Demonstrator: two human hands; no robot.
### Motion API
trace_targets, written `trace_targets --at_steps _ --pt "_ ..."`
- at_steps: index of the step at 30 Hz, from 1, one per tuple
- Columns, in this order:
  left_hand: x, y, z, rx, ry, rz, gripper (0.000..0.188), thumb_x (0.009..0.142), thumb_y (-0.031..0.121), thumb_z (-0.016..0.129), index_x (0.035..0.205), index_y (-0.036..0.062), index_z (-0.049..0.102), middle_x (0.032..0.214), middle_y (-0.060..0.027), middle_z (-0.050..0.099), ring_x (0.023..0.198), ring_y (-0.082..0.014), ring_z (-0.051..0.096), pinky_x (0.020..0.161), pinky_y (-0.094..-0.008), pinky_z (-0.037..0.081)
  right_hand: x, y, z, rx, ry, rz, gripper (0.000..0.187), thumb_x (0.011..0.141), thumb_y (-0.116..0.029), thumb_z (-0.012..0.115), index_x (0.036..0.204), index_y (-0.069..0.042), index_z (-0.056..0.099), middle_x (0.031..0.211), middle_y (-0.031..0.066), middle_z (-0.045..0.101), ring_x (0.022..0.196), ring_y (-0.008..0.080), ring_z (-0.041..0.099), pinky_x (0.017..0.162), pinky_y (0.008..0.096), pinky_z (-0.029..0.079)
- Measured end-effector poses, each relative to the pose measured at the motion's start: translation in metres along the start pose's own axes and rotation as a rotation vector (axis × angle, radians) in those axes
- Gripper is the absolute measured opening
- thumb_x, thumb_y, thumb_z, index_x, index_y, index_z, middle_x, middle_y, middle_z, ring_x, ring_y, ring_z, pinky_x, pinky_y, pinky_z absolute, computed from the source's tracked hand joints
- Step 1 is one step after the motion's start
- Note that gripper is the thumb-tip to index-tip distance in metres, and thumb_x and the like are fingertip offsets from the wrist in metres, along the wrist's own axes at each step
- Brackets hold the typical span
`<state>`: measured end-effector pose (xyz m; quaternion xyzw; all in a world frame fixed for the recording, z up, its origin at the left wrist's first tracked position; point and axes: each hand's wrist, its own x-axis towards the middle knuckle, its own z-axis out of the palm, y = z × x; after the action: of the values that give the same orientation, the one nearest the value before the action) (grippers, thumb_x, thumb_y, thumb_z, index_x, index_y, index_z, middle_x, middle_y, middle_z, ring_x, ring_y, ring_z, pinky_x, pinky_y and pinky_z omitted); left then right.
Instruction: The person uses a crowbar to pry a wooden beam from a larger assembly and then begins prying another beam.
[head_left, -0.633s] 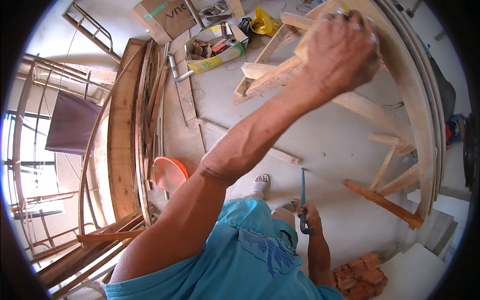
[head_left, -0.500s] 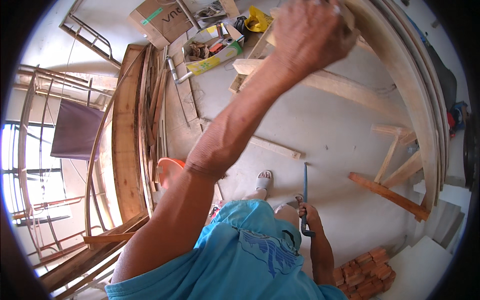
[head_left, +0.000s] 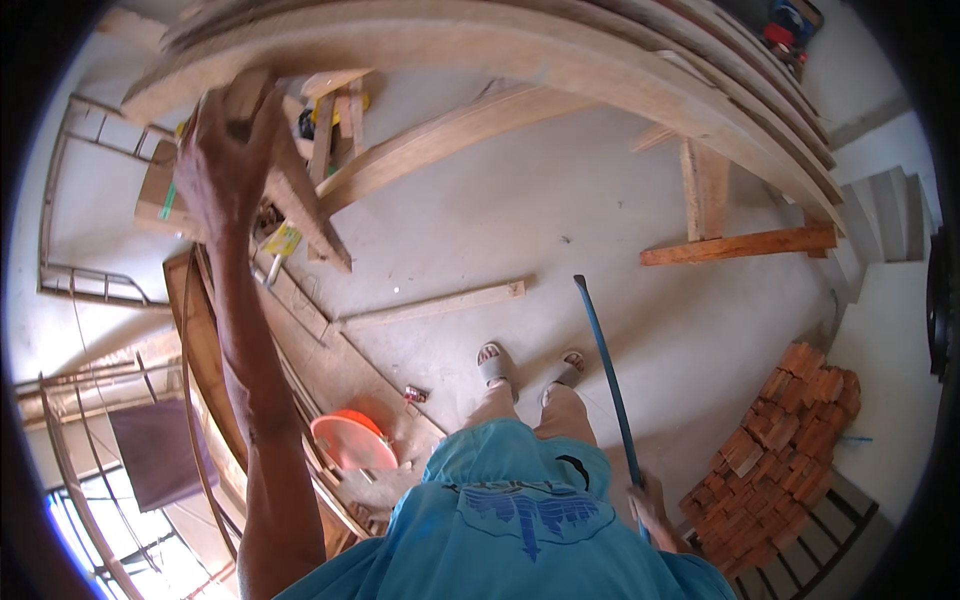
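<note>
My left hand (head_left: 222,165) reaches to the upper left, closed around a short wooden block (head_left: 248,95) at the end of a long pale timber beam (head_left: 450,40). Whether that block is joined to the beam, I cannot tell. Just below the hand, a rough wooden piece (head_left: 305,215) slants down. At my right side, my right hand (head_left: 655,510) is wrapped round a long blue crowbar (head_left: 611,375). Its flattened tip points away from me over the floor, while its lower end is hidden by the hand and my shirt.
Stacked boards rest beyond the beam, above an orange-brown timber support (head_left: 740,246). A loose wooden strip (head_left: 435,303) lies on the floor ahead of my feet. An orange basin (head_left: 355,440) sits at left, a brick pile (head_left: 775,450) at right, and metal frames (head_left: 100,290) stand far left.
The view has turned, bringing the long beam across the top. My left hand now appears at the upper left instead of the top centre. The crowbar shows longer, still in my right hand.
</note>
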<state>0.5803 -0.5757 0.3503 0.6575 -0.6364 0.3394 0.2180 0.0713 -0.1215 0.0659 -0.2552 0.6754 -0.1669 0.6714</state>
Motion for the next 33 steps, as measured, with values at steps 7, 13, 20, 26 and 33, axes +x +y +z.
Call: trace_targets --at_steps 7,13,20,26,33 --pt "-0.006 -0.013 0.008 0.047 -0.043 -0.038 0.051 0.086 0.047 0.069 0.118 0.0076 0.064 0.106 -0.0186 0.067 0.097 -0.0377 0.064 0.081 -0.0476 0.050 0.019 0.056 -0.021 0.376 0.066 0.154 0.009 0.083 -0.010 0.063 0.078 -0.005 0.057 0.057 0.0003 0.049 0.040 0.0110 0.048 0.036 0.0275 0.037" --pt "0.001 -0.015 0.008 0.011 0.001 0.092 0.051 0.086 0.040 0.070 0.118 0.0005 0.061 0.106 -0.0225 0.066 0.098 -0.0404 0.062 0.081 -0.0480 0.050 0.077 0.081 -0.017 0.250 0.231 0.160 0.019 0.089 -0.014 0.059 0.092 0.003 0.067 0.062 0.0036 0.051 0.051 0.0151 0.050 0.047 0.0299 0.037" --pt "-0.021 -0.053 0.029 -0.016 -0.028 0.027 0.049 0.089 0.036 0.069 0.126 0.0053 0.060 0.117 -0.0189 0.065 0.110 -0.0394 0.061 0.091 -0.0455 0.049 0.193 0.268 -0.019 -0.022 0.438 -0.099 0.025 0.081 -0.019 0.063 0.092 0.003 0.071 0.065 0.0059 0.062 0.057 0.0209 0.062 0.056 0.0361 0.050" --pt "-0.016 0.052 -0.020 -0.367 0.023 -0.039 0.057 0.089 0.034 0.068 0.131 -0.0021 0.053 0.127 -0.0238 0.058 0.117 -0.0386 0.058 0.096 -0.0441 0.050 0.163 0.196 -0.004 0.285 0.501 0.210 0.030 0.080 -0.019 0.063 0.097 0.005 0.071 0.071 0.0082 0.066 0.064 0.0221 0.065 0.062 0.0366 0.051" --pt "-0.033 0.253 -0.011 -1.109 -0.295 0.015 0.064 0.087 0.032 0.069 0.132 -0.0084 0.048 0.133 -0.0282 0.051 0.118 -0.0385 0.058 0.098 -0.0439 0.050 0.110 0.098 -0.019 0.371 0.616 0.255 0.030 0.080 -0.019 0.062 0.097 0.004 0.071 0.070 0.0078 0.065 0.063 0.0210 0.064 0.060 0.0360 0.051"
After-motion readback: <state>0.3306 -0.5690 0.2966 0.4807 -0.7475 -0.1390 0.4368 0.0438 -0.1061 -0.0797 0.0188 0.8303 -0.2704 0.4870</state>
